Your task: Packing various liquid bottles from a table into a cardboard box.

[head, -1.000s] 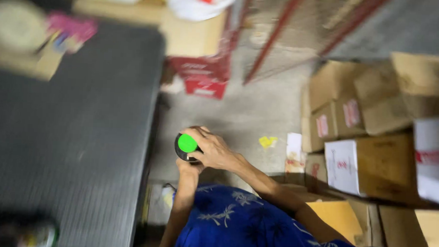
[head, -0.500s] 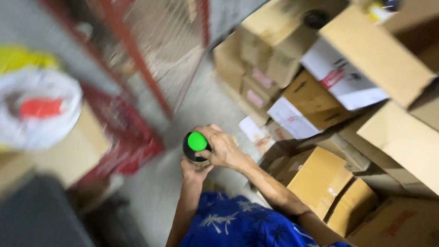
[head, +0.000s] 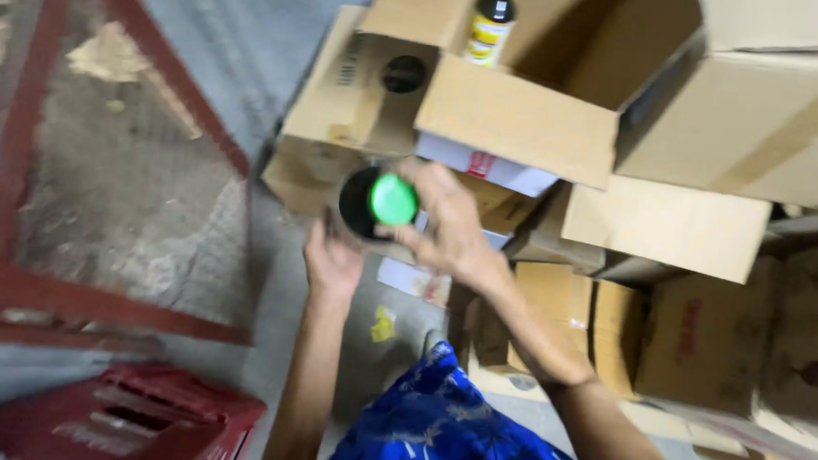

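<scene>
Fingers (head: 429, 189) of the right hand (head: 450, 232) gripped the green cap (head: 394, 200); the left hand (head: 332, 262) clasped the bottle (head: 357, 205), best kept upright.

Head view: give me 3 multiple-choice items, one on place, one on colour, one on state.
1. Where is the red crate? A lower left B upper right C inside a carton
2. What colour is the cap of the held bottle? A white B green C blue
3. How is the dark bottle held? A lying on the floor B by one hand C by both hands

Key: 1 A, it sits at the lower left on the floor. 2 B, the cap is bright green. 3 C, the left hand is under it and the right hand is beside the cap.
</scene>
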